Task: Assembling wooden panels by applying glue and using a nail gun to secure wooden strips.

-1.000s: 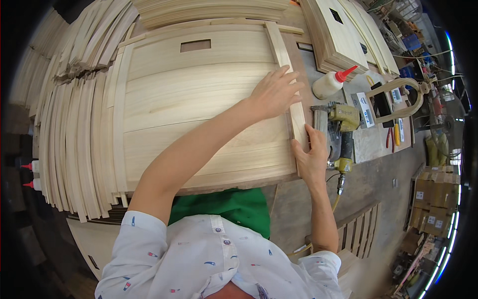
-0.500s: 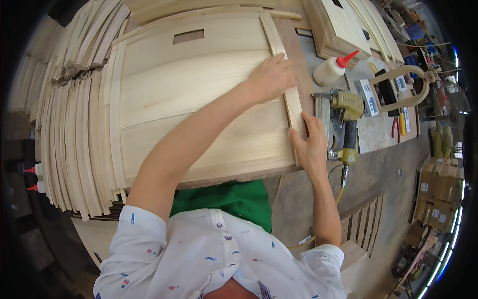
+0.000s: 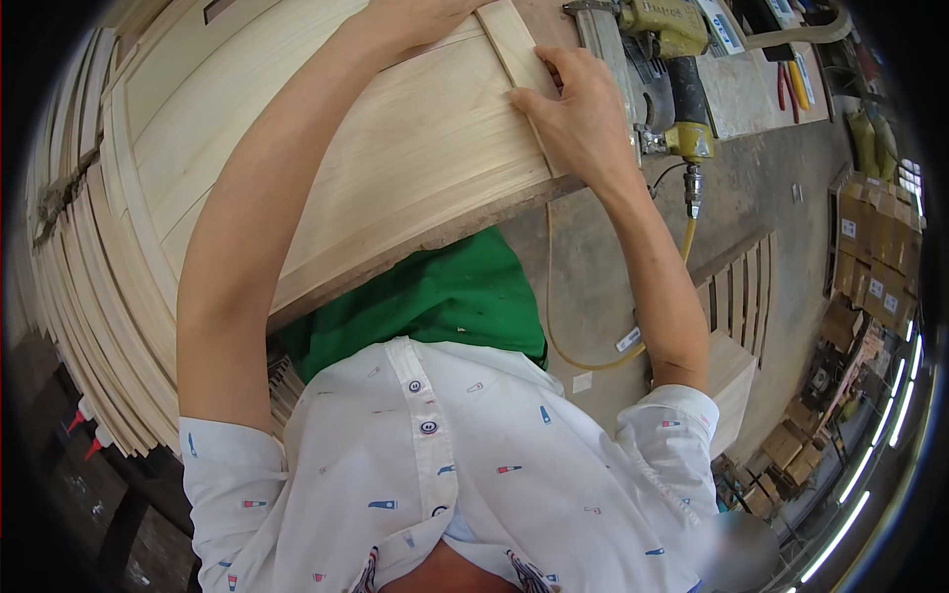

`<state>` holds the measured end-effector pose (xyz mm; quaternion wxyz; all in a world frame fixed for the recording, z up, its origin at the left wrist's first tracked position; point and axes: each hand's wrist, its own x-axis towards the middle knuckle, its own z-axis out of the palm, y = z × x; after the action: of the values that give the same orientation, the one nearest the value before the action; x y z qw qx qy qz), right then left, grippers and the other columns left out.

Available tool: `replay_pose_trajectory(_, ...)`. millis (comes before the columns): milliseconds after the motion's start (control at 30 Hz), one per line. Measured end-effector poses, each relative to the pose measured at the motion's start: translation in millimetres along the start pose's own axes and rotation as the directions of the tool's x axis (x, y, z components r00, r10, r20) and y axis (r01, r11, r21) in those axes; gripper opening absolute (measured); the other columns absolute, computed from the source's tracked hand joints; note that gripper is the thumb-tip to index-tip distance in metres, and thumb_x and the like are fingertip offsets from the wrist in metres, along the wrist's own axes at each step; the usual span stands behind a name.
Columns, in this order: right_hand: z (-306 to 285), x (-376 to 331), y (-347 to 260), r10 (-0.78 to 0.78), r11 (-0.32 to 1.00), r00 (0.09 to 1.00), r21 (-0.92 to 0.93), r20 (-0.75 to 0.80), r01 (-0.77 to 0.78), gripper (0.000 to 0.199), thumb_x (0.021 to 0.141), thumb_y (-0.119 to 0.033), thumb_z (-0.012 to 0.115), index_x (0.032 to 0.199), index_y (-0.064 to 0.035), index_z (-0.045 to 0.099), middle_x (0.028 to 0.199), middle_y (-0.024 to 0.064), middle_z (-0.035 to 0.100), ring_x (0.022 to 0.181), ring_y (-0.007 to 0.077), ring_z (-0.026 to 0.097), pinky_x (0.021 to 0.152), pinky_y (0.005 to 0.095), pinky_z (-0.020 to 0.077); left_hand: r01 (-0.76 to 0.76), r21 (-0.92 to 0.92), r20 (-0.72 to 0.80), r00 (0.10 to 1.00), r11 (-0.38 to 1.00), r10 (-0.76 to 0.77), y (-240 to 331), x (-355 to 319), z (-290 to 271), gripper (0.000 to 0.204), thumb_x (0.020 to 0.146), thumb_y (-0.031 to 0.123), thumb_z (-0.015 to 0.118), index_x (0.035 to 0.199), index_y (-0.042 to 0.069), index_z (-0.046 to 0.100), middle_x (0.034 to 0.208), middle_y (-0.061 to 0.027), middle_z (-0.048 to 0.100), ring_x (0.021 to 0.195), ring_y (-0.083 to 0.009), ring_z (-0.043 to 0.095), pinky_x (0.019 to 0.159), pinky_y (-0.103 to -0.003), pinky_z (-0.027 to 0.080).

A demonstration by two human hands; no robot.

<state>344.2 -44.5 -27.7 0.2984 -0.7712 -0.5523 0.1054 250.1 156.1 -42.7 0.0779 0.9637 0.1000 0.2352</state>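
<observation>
A wide pale wooden panel [image 3: 395, 168] lies on the bench in front of me. A narrow wooden strip [image 3: 512, 44] runs along its right side. My right hand [image 3: 578, 124] grips the strip's near end, fingers curled over its outer edge and thumb lying on the panel. My left arm reaches across the panel. My left hand [image 3: 420, 12] rests at the strip's upper part and is mostly cut off by the top of the picture, so its fingers are hidden.
A yellow nail gun [image 3: 677, 69] lies on the bench just right of my right hand, its yellow hose [image 3: 550, 296] hanging down. Stacked thin boards [image 3: 89, 277] fill the left. Two glue bottles [image 3: 84, 425], a slatted crate [image 3: 736, 296] and cardboard boxes [image 3: 870, 267] stand around.
My view has tipped downward and closer: the panel and both hands slid toward the top of the picture. Both hands stay on the strip; the left hand is now mostly out of view.
</observation>
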Motion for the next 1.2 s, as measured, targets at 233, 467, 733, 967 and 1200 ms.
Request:
replay_pose_trajectory(233, 3.1, -2.6, 1.1, 0.002, 1.000, 1.000, 0.006, 0.008, -0.002, 0.049, 0.075, -0.017, 0.073, 0.114, 0.0085, 0.058, 0.110, 0.0253, 0.055, 0.109, 0.0395, 0.051, 0.095, 0.0432, 0.0421, -0.110, 0.102, 0.052, 0.993, 0.989, 0.105, -4.9, -0.2, 0.9, 0.027, 0.095, 0.025, 0.048, 0.106, 0.004, 0.060, 0.111, -0.0155, 0.060, 0.111, -0.0320, 0.054, 0.104, -0.045, 0.038)
replay_pose_trajectory(467, 1.2, 2.1, -1.9, 0.026, 1.000, 0.998, 0.015, 0.050, -0.027, 0.047, 0.075, -0.016, 0.074, 0.110, 0.0100, 0.057, 0.110, 0.0244, 0.055, 0.109, 0.0397, 0.049, 0.096, 0.0431, 0.0408, 0.081, 0.106, -0.158, 0.985, 0.991, -0.064, -19.9, 3.6, 6.7, 0.029, 0.093, 0.030, 0.052, 0.105, 0.005, 0.061, 0.115, -0.0180, 0.059, 0.112, -0.0399, 0.051, 0.099, -0.049, 0.039)
replay_pose_trajectory(733, -106.6, 15.2, 77.7, 0.202, 0.897, 0.912, -0.305, -0.357, -0.319, 0.047, 0.083, -0.030, 0.072, 0.112, 0.0057, 0.062, 0.097, 0.0176, 0.066, 0.087, 0.0259, 0.063, 0.078, 0.0352, 0.0497, 0.209, 0.189, 0.009, 0.977, 0.959, -0.214, -21.2, -3.9, 8.3, 0.040, 0.094, 0.043, 0.049, 0.122, 0.017, 0.059, 0.139, -0.0097, 0.049, 0.133, -0.0266, 0.041, 0.103, -0.050, 0.036)
replay_pose_trajectory(967, -110.1, 32.3, 97.5, 0.630, 0.630, 0.733, 0.383, 0.256, -0.676, 0.024, 0.078, -0.012, 0.072, 0.090, 0.0043, 0.060, 0.072, 0.0095, 0.061, 0.059, 0.0166, 0.060, 0.054, 0.0278, 0.0490, 0.232, 0.074, -0.251, 0.945, 0.970, -0.208, -18.9, -13.8, 24.0, 0.036, 0.091, 0.041, 0.055, 0.115, 0.014, 0.063, 0.135, -0.0107, 0.053, 0.130, -0.0301, 0.044, 0.105, -0.049, 0.036)
replay_pose_trajectory(1200, -119.4, 62.8, 15.5, 0.543, 0.631, 0.786, 0.474, 0.296, -0.614, 0.020, 0.080, -0.015, 0.070, 0.088, -0.0014, 0.058, 0.064, 0.0046, 0.055, 0.048, 0.0162, 0.056, 0.046, 0.0274, 0.0465, 0.244, 0.004, -0.280, 0.931, 0.970, -0.233, -19.0, -10.4, 21.4, 0.030, 0.090, 0.033, 0.060, 0.111, 0.013, 0.064, 0.132, -0.0112, 0.054, 0.128, -0.0302, 0.046, 0.103, -0.046, 0.036)
